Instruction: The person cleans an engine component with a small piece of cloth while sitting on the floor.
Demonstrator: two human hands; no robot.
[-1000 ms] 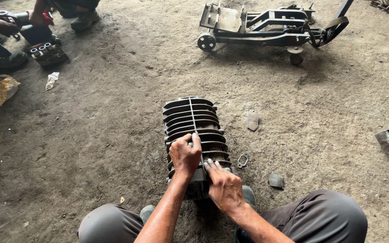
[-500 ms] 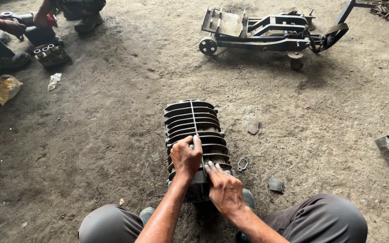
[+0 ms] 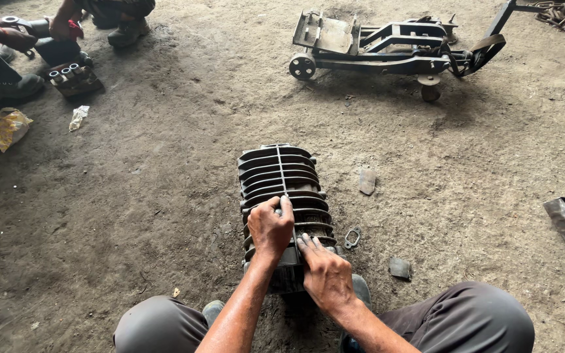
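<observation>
1. Underfoot, a dusty grey dirt floor (image 3: 165, 189) carries the dark finned metal engine cylinder (image 3: 281, 180) between the knees.
2. Left hand (image 3: 269, 229) clenched on its fins; right hand (image 3: 325, 274) lies flat, released.
3. Beyond stands a wheeled steel trolley jack (image 3: 387, 46).

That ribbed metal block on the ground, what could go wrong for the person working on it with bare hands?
The left hand and right hand press on the finned metal casing; its thin ribs might scrape or nick unprotected fingers. The casing lies on a gritty dirt floor, so dust could get inside. The small gasket and loose metal scraps nearby could easily be kicked away or lost.
</observation>
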